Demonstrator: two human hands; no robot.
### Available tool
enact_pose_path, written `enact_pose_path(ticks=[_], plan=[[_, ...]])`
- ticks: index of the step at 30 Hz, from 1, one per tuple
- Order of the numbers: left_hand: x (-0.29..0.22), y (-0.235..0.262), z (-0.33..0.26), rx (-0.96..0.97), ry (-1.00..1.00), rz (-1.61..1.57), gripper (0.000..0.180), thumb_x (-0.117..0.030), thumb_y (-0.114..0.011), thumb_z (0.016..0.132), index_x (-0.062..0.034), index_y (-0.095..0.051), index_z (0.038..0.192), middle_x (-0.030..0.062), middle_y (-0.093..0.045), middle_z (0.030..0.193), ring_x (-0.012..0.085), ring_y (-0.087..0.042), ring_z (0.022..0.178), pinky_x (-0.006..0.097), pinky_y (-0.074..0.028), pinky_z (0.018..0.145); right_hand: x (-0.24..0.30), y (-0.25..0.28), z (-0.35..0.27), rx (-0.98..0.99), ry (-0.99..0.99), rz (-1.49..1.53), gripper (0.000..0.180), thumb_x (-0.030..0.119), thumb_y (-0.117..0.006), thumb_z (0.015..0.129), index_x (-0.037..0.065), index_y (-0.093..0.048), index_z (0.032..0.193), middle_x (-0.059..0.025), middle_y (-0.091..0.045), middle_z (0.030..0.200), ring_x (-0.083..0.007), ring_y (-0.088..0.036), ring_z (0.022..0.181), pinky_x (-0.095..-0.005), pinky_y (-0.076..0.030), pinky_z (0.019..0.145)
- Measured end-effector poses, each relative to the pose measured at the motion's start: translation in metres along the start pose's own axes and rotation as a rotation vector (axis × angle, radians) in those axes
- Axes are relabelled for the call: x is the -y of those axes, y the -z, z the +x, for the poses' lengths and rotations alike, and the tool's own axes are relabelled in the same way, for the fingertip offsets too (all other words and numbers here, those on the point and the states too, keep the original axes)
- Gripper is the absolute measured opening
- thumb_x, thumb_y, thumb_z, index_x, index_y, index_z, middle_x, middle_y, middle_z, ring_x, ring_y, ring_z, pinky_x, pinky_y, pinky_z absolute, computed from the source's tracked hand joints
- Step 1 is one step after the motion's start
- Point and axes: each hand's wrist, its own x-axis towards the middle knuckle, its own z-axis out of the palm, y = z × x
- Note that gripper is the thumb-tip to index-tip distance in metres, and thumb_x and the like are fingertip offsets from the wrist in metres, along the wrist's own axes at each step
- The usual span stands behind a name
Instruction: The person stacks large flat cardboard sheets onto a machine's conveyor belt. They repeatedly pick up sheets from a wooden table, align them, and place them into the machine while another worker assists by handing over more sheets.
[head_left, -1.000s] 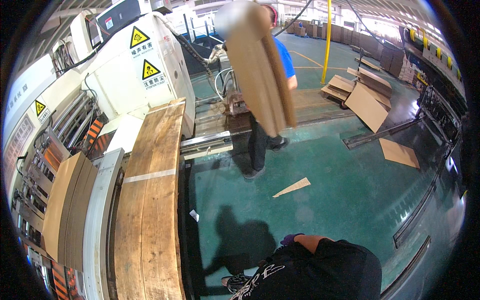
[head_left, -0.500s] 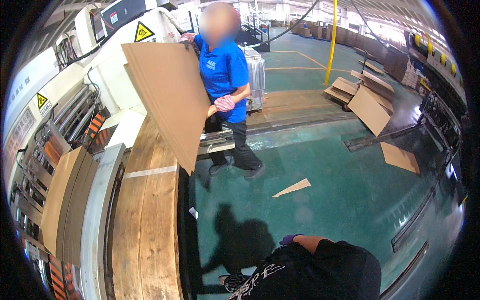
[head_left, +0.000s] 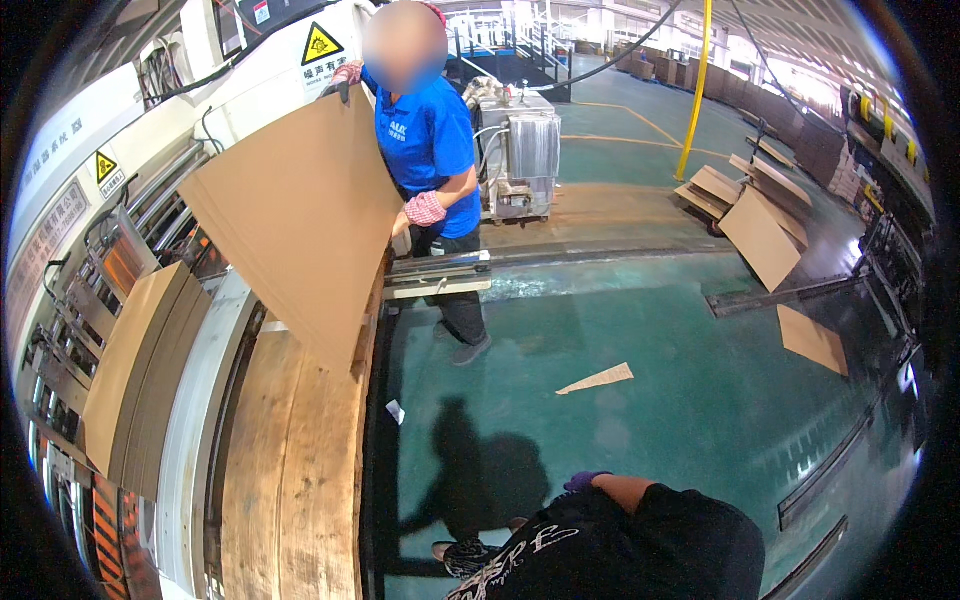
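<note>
Only a sliver of my right hand (head_left: 583, 481) shows, in a purple glove, at the end of a bare forearm folded across my black shirt at the lower edge. It touches nothing that I can see, and its fingers are hidden. My left hand is out of sight. A co-worker in a blue shirt (head_left: 428, 140) and red-patterned gloves holds a large bundle of brown cardboard sheets (head_left: 300, 220) tilted on edge over the long wooden feed table (head_left: 300, 470) to my left.
A white machine with yellow warning signs (head_left: 240, 70) runs along the left, with stacked cardboard (head_left: 135, 360) beside it. Cardboard scraps (head_left: 597, 379) and sheets (head_left: 760, 235) lie on the green floor. A metal cart (head_left: 520, 160) stands behind the co-worker.
The co-worker has carried the cardboard bundle from the floor over to the wooden table and swung it left, lower and nearer to me. My arm has stayed put.
</note>
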Motion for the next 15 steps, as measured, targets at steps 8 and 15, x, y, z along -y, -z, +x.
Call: enact_pose_path(ticks=[8, 15], plan=[[0.026, -0.024, 0.009, 0.063, -0.072, 0.368, 0.084, -0.071, -0.041, 0.084, -0.0200, -0.021, 0.148, 0.0138, -0.017, 0.155, 0.0348, -0.014, 0.143, 0.055, -0.024, 0.107, 0.053, 0.027, -0.013, -0.043, -0.003, 0.171, 0.054, 0.056, -0.045, 0.085, 0.008, -0.068, 0.097, -0.0185, -0.067, 0.098, -0.0393, -0.062, 0.092, -0.0499, -0.046, 0.081], [0.041, -0.065, 0.039, -0.044, 0.017, -0.029, 0.096, -0.076, -0.051, 0.076, -0.0210, -0.020, 0.148, 0.0160, -0.016, 0.155, 0.0352, -0.012, 0.143, 0.053, -0.020, 0.110, 0.070, 0.049, -0.029, 0.017, -0.092, 0.186, 0.065, 0.062, -0.039, 0.087, 0.006, -0.066, 0.109, -0.0237, -0.062, 0.112, -0.0422, -0.056, 0.109, -0.0499, -0.042, 0.093]])
